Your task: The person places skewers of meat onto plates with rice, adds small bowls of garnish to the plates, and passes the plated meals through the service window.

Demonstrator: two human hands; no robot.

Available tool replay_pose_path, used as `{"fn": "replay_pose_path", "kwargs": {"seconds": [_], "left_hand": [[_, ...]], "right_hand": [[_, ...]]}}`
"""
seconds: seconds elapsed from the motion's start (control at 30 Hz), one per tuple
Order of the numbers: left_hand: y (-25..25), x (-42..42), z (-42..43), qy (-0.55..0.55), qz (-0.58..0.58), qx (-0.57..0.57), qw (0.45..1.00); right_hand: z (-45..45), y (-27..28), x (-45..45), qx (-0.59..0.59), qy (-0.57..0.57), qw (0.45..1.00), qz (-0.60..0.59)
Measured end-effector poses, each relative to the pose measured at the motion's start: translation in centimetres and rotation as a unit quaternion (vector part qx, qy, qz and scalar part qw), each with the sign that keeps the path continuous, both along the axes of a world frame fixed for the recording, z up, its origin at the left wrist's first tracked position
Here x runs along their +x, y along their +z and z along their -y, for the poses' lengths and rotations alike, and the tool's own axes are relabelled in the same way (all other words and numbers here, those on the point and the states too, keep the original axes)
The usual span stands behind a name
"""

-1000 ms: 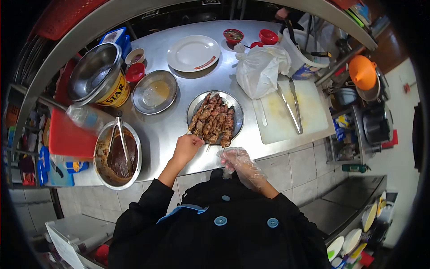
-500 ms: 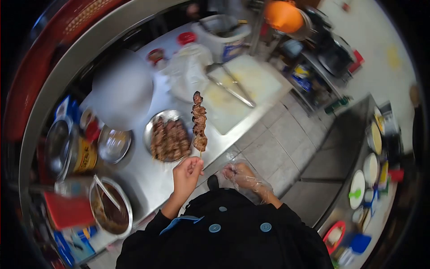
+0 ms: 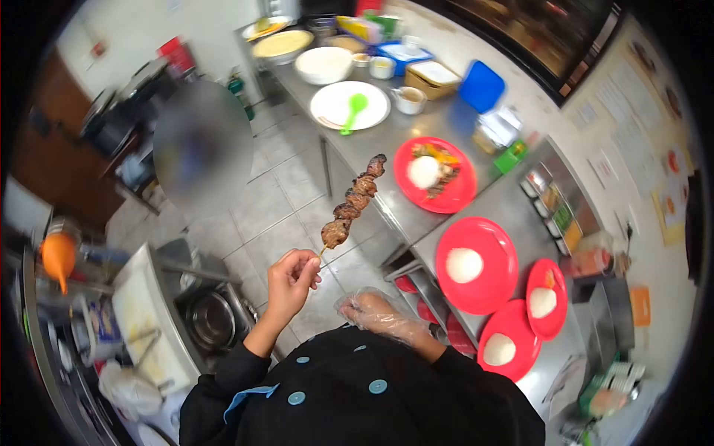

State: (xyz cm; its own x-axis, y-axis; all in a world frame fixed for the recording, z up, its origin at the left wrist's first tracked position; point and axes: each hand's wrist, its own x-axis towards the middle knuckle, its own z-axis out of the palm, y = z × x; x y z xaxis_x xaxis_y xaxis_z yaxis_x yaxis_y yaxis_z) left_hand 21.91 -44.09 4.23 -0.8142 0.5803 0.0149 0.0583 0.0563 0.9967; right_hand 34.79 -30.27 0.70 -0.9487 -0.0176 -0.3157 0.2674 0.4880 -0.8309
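Observation:
My left hand [image 3: 291, 282] pinches the end of a wooden stick on a skewer of grilled meat [image 3: 354, 202], its browned chunks tilted up and to the right. The skewer is above the floor, left of the counter's edge. My right hand [image 3: 374, 312], in a clear plastic glove, is in front of my body with its fingers curled in and no object visible in them. To its right lies a large red plate [image 3: 497, 253] with a mound of white rice. Another red plate [image 3: 462, 195] farther off holds rice, meat and vegetables.
Two more red plates with rice, an oval one [image 3: 554, 323] and a round one [image 3: 526, 338], are on the right counter. Farther along stand a white plate [image 3: 331, 104] with a green spoon and a white bowl [image 3: 324, 68]. A cutting board [image 3: 141, 297] is at left.
My view has turned right, from the table with the tray of skewers to the counter with red plates. The skewer stays in my left hand and now leans right. The gloved hand stays near my body.

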Motion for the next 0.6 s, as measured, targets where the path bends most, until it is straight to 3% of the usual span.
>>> {"fn": "replay_pose_path", "kwargs": {"seconds": [0.1,0.17,0.23,0.3,0.4,0.47,0.6], "left_hand": [[-2.6,0.1,-9.5,-0.123,0.101,0.001,0.987],[-4.3,0.6,-15.1,-0.171,0.105,-0.012,0.980],[-6.0,0.9,-19.8,-0.207,0.135,-0.025,0.969],[-8.0,0.8,-23.6,-0.222,0.144,-0.041,0.963],[-11.0,0.3,-27.7,-0.234,0.137,-0.090,0.958],[-13.2,0.1,-29.5,-0.213,0.100,-0.151,0.960],[-13.6,0.3,-30.3,-0.178,0.065,-0.175,0.966]], "right_hand": [[-4.9,-0.8,3.2,-0.021,-0.077,0.994,0.071],[-7.2,-1.5,5.1,-0.018,-0.154,0.987,-0.041],[-9.3,-0.6,6.0,-0.028,-0.163,0.986,-0.009],[-10.7,0.0,6.4,-0.042,-0.161,0.986,0.021],[-12.1,0.3,6.7,-0.011,-0.177,0.983,-0.052],[-13.0,0.8,6.4,-0.015,-0.137,0.988,0.065],[-13.6,1.5,5.8,-0.039,-0.138,0.988,0.057]]}}
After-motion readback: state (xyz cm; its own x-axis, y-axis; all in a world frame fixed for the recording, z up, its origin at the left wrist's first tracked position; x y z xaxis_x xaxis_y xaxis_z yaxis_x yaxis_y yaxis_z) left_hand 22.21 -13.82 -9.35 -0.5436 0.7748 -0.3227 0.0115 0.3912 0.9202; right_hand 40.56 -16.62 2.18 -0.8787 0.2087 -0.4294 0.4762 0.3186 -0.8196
